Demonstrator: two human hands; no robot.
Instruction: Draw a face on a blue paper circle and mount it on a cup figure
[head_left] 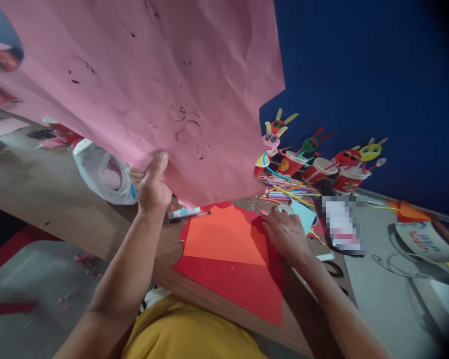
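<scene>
A large creased pink paper sheet (224, 124) with dark ink marks and cut-out edges is raised above the table. Its lower edge is pinched in my left hand (153, 184), thumb on the near face and the other fingers mostly behind. My right hand (288, 234) is low over the right edge of the orange paper (224, 237), fingers apart and pointing away from me, their tips partly hidden. Under the orange paper lies a larger red paper (232, 289). A whitish roll (283, 209) sits just beyond the right fingers. A black pen (187, 217) lies near a white glue tube (183, 212).
Red cups (349, 179) with paper-faced figures stand along the blue wall, behind colored pencils (292, 189). A clear plastic bag (101, 174) is at left. A blurred-out phone-like item (342, 227) lies right. A red-edged stool (22, 269) stands at lower left.
</scene>
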